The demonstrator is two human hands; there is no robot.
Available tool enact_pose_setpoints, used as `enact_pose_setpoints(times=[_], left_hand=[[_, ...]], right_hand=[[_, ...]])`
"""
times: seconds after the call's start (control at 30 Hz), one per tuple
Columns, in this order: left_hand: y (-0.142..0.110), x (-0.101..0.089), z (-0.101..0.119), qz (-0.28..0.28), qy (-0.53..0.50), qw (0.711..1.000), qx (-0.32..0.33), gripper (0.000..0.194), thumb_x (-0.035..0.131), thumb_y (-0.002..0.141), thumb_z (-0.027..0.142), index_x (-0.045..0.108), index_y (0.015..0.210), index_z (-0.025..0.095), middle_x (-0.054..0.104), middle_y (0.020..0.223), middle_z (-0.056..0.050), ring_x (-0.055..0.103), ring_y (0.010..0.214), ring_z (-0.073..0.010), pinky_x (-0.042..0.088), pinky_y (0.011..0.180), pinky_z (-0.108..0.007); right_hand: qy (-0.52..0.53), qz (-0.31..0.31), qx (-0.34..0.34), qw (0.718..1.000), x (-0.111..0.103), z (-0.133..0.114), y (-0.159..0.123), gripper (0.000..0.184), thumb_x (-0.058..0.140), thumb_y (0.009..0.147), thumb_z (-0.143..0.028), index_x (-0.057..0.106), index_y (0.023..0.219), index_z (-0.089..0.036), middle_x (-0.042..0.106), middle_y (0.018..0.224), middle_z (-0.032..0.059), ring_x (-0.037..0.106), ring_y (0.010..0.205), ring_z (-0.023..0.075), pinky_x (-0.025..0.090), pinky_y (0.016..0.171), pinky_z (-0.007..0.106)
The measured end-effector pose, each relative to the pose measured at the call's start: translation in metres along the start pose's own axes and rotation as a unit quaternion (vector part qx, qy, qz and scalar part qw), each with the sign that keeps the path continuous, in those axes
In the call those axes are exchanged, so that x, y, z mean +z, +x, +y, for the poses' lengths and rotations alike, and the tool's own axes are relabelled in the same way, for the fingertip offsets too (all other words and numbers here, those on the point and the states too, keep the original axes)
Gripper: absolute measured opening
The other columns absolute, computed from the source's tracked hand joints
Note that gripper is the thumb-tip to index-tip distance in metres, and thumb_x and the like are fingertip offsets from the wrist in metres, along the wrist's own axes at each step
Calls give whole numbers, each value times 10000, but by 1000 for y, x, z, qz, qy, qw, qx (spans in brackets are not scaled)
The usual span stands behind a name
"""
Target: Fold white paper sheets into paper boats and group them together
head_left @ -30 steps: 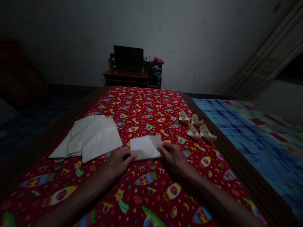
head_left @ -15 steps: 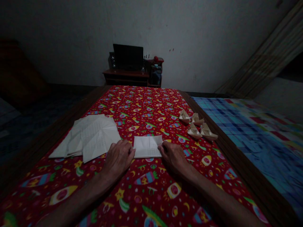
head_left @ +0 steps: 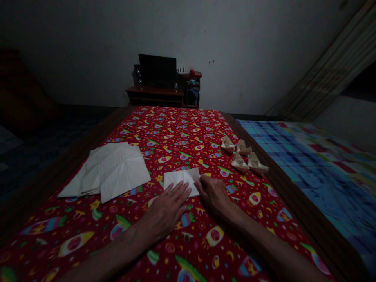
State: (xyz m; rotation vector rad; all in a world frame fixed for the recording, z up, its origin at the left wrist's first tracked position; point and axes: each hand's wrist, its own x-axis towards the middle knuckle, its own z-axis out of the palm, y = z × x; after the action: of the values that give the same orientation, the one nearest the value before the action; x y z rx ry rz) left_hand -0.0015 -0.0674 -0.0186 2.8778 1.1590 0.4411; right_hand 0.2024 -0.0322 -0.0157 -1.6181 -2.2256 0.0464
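A folded sheet of white paper (head_left: pixel 182 176) lies in front of me on the red patterned cloth (head_left: pixel 188 129). My left hand (head_left: pixel 169 203) rests on its near edge, fingers stretched out flat. At the paper's right edge, my right hand (head_left: pixel 214 192) has its fingers closed in a pinch on it. To the left lies a fanned stack of white paper sheets (head_left: pixel 117 168) with faint print. Several folded paper boats (head_left: pixel 240 162) stand together on the right side of the cloth.
A dark wooden border (head_left: pixel 282 196) runs along the cloth's right side. Beyond it lies a blue plaid sheet (head_left: pixel 273 156). Against the far wall stand a monitor (head_left: pixel 158 68) and a speaker on a wooden desk (head_left: pixel 155 94). A red telephone (head_left: pixel 195 73) sits beside them.
My left hand has let go of the paper's left edge, moved right and flattened onto its near part. My right hand stays at the right edge.
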Motion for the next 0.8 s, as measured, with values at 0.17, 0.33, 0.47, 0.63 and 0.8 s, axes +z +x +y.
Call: enact_pose_setpoints(times=[0.17,0.33,0.47,0.63,0.8], left_hand=[[-2,4,0,-5,-1,1000,8,444,332,958,268,310,1395,190,328,1467,-74,247,1370,-227,287,1100,-461],[-1,5,-1,-5,15,1000,12,420,334,959,272,355,1373,209,347,1460,-58,263,1364,-232,309,1088,-462],[-2,6,-2,-10,28,999,13,425,330,962,275,339,1384,231,325,1471,-48,248,1370,-226,307,1091,-455],[-2,5,-2,-6,34,999,16,422,334,961,274,348,1380,222,323,1471,-59,244,1371,-229,310,1088,-455],[-2,6,-3,-4,34,999,22,421,358,953,263,364,1371,219,327,1468,-71,264,1363,-242,305,1088,-461]], right_hand=[[3,13,-14,1000,3,3,-2,256,419,914,-317,523,724,-180,586,601,6,470,507,104,195,511,244],[0,7,-21,1000,2,3,-3,243,422,910,-302,510,723,-174,584,606,8,460,510,101,182,515,246],[-10,19,-37,999,4,3,-5,237,407,912,-288,512,738,-168,579,607,9,450,504,96,176,517,249],[-48,34,-36,998,6,3,-5,239,412,903,-287,529,735,-163,577,590,9,434,482,96,150,508,259],[-63,48,-37,996,5,2,-5,233,419,899,-291,538,743,-164,584,596,9,435,483,99,140,505,262]])
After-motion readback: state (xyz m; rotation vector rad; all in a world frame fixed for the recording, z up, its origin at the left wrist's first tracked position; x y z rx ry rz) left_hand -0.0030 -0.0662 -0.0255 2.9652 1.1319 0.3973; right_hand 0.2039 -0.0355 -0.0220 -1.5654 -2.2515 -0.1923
